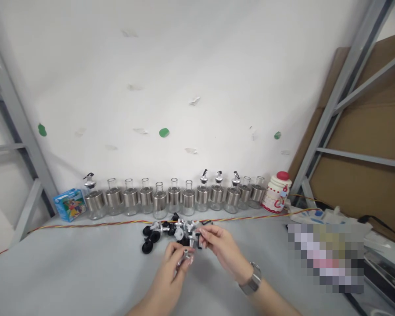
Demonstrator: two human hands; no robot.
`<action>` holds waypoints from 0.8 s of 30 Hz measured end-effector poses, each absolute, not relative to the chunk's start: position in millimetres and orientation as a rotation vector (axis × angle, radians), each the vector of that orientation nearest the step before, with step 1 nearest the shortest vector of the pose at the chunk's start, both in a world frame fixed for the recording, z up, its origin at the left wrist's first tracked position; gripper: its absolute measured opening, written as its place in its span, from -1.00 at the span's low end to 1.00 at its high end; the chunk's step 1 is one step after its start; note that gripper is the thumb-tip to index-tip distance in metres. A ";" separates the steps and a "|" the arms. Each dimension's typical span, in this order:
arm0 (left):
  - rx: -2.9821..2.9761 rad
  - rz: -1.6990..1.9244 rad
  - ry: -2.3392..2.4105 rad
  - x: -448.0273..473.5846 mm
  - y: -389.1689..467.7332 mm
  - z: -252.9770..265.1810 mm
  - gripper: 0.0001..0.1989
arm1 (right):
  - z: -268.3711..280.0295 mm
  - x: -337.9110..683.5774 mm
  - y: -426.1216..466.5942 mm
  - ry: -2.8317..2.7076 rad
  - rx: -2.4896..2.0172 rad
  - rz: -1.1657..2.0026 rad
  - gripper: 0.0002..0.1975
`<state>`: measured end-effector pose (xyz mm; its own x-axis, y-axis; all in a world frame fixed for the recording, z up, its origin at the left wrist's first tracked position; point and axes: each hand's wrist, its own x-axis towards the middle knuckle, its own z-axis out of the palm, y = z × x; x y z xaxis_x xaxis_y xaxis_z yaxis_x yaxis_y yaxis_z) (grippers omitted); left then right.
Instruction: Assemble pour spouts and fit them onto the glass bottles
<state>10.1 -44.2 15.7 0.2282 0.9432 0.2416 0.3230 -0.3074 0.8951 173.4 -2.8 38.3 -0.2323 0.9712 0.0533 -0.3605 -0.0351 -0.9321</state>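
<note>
My left hand [173,267] is closed round a small silver pourer spout [186,253], whose tip sticks up between thumb and fingers. To its right, my right hand [222,248], with a metal watch on the wrist, pinches at the edge of the pile; what its fingertips hold is too small to make out. A small black piece [199,244] shows just below those fingertips. In front of both hands lies a heap of silver pourer spouts [178,232] and black stoppers [147,246], partly hidden by the fingers.
A row of glass bottles with steel bands [159,202] stands along the wall; several carry pourers. A blue box [70,205] is at the left end, a red-lidded jar [276,193] at the right. A twisted cable [118,223] crosses the grey table [69,272].
</note>
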 end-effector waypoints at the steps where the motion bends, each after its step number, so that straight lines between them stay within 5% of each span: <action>1: 1.858 1.055 1.187 9.9 -46.8 17.2 -0.75 | 38.0 171.1 -5.2 -1.147 -0.764 1.579 -0.69; 17: 2.360 0.817 1.257 4.4 -48.6 14.2 -0.75 | 21.8 156.6 -13.6 -1.516 -0.847 1.490 -0.64; 24: 2.266 0.801 1.258 6.5 -50.3 12.2 -0.77 | 35.6 162.9 -29.9 -1.893 -0.996 1.042 -0.90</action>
<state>6.5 -50.3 12.2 0.4228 0.8625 0.2780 0.6172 -0.4987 0.6086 162.9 -29.9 35.6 -0.4214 0.8764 0.2331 0.2718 0.3673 -0.8895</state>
